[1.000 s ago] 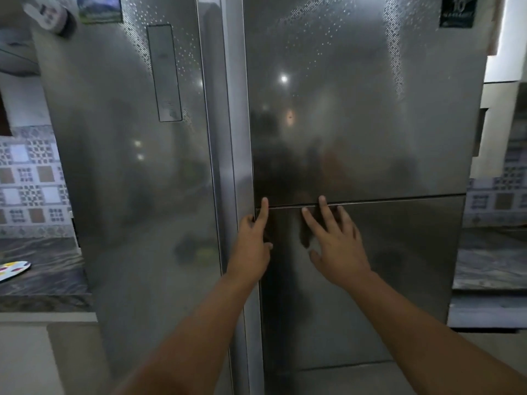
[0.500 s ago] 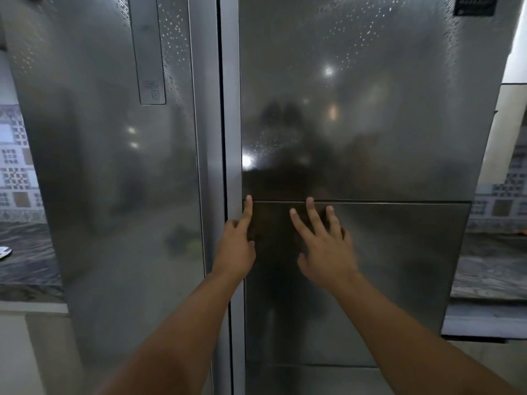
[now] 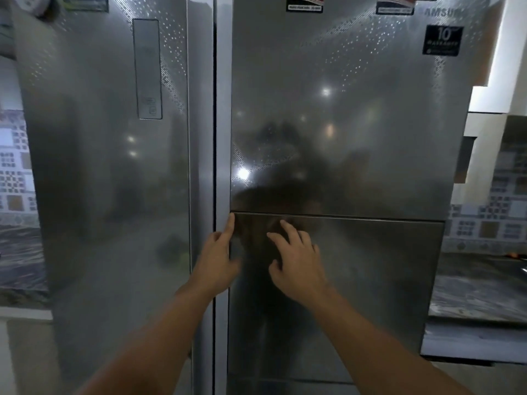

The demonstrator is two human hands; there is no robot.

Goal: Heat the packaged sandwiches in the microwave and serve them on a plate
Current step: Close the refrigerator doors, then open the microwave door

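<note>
Left hand (image 3: 217, 260) still fingering the lower door (image 3: 356, 280) edge, right hand (image 3: 296, 262) spread flat, same as before, brushed steel fridge (image 3: 342, 109), I see nothing gripped

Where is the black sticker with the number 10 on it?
In the head view, the sticker is high on the right fridge door, near its top right corner, far above both hands.
</note>
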